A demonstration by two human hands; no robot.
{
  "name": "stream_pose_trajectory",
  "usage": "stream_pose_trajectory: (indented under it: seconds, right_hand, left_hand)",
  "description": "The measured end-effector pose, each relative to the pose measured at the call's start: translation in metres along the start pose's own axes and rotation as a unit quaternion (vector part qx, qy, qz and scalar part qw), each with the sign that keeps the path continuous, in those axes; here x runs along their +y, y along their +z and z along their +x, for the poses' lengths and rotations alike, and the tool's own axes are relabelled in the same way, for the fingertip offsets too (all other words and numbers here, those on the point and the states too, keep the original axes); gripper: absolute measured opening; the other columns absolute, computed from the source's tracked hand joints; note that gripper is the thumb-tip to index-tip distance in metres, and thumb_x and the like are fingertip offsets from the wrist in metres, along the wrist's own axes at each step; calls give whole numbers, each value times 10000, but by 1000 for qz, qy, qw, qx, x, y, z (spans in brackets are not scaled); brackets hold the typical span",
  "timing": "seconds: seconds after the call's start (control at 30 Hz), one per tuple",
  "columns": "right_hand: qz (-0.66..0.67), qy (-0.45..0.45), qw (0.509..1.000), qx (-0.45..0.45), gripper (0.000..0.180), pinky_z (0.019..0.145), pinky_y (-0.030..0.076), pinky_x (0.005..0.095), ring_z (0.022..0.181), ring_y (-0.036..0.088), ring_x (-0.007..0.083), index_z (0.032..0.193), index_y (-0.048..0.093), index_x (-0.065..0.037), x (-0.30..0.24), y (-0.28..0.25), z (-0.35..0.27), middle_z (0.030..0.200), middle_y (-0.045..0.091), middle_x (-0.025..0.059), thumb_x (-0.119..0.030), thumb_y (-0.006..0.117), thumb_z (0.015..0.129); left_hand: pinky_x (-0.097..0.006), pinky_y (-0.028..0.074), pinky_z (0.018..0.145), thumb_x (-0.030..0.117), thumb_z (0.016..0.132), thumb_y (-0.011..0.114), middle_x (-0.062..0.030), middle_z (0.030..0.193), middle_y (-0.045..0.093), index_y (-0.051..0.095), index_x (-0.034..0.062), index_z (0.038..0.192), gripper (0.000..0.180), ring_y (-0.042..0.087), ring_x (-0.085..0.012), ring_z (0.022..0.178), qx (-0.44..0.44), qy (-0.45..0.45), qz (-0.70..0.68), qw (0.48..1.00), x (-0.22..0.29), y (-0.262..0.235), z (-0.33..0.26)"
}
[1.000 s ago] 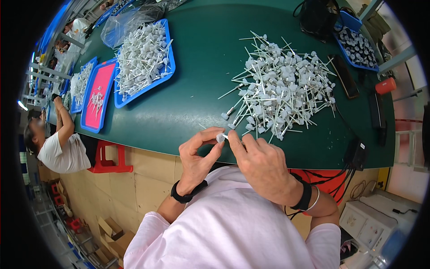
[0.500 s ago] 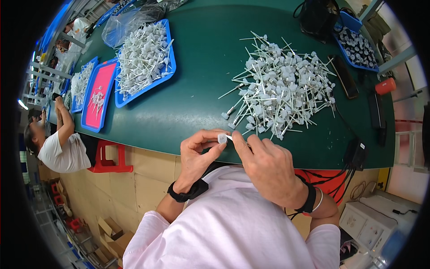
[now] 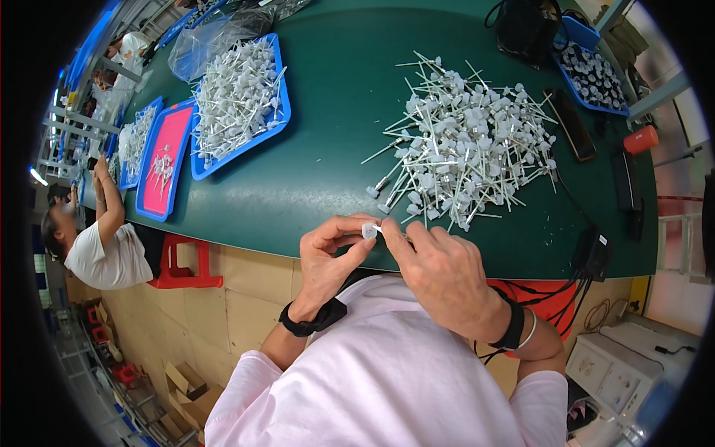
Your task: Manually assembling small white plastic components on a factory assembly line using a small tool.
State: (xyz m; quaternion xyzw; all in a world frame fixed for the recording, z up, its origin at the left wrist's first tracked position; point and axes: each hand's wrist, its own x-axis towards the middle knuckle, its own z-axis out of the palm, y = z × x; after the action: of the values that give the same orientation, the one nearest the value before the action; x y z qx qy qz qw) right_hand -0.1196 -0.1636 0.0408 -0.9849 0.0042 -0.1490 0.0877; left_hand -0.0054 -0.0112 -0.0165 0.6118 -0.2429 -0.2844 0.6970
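Note:
Close to the table's near edge, my left hand [image 3: 325, 252] pinches a small translucent white cap-shaped piece [image 3: 369, 232] between thumb and forefinger. My right hand [image 3: 450, 281] is closed on a thin white stick [image 3: 377, 229] whose tip meets the cap-shaped piece. Most of the stick is hidden by my right fingers, so I cannot tell whether it is joined to the piece. Just beyond both hands lies a heap of white-headed pieces with thin stems [image 3: 469, 141], some with silvery metal sections.
At the left stand a blue tray [image 3: 286, 100] heaped with similar pieces and a pink-lined blue tray [image 3: 177, 115] holding several. A phone [image 3: 572, 127], black cables [image 3: 588, 257] and a red cylinder [image 3: 641, 139] lie right. A co-worker [image 3: 108, 249] is at far left.
My right hand has shifted very slightly left, closer to the cap-shaped piece. My left hand keeps its pinch in the same place.

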Motion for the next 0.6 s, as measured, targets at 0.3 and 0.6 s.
stream_pose_trajectory:
  seconds: [0.3,0.6]
  right_hand:
    - [25,14,999,-24,391,506,483,281,622,577,148,1162,599,-20,-1,-7,-3,761,526,36,-80,642,778]
    - [59,15,998,11,401,503,485,271,618,576,149,1161,602,-10,4,-4,-4,761,522,37,-71,627,766]
  left_hand:
    - [-317,542,921,-83,836,664,-153,1150,668,654,-17,1091,264,659,-203,1028,-49,-34,-64,996,-5,-12,3]
    - [-317,533,914,-86,836,648,-159,1203,648,637,-12,1096,270,651,-214,1053,-36,-72,-117,990,-3,-16,11]
